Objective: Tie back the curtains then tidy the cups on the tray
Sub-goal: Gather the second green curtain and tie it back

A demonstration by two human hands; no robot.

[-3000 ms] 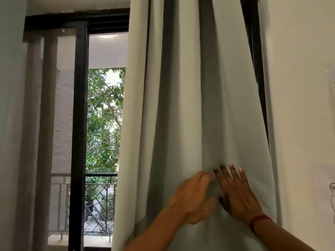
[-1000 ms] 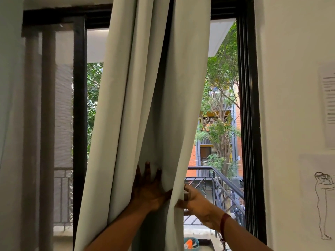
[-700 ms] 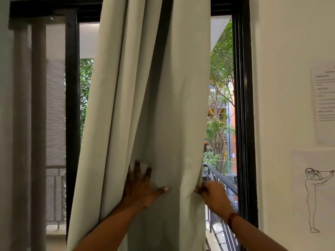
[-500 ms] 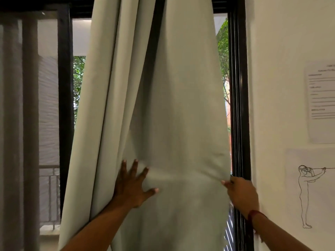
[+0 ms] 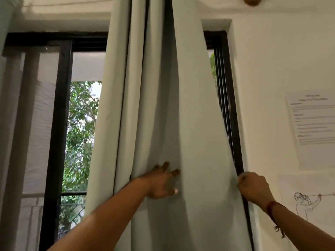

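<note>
Pale-green curtain (image 5: pixel 190 105), one, left hand (image 5: pixel 159 183) flat on it, right hand (image 5: pixel 253 185) pinching edge

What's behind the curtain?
Behind the curtain, only the black window frame and a sliver of foliage show at its right edge. Everything else back there is covered.

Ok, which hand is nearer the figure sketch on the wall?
Right. The right hand grips the curtain at its right edge, just left of the sketch; the left hand presses flat on the curtain's middle, farther left.
</note>
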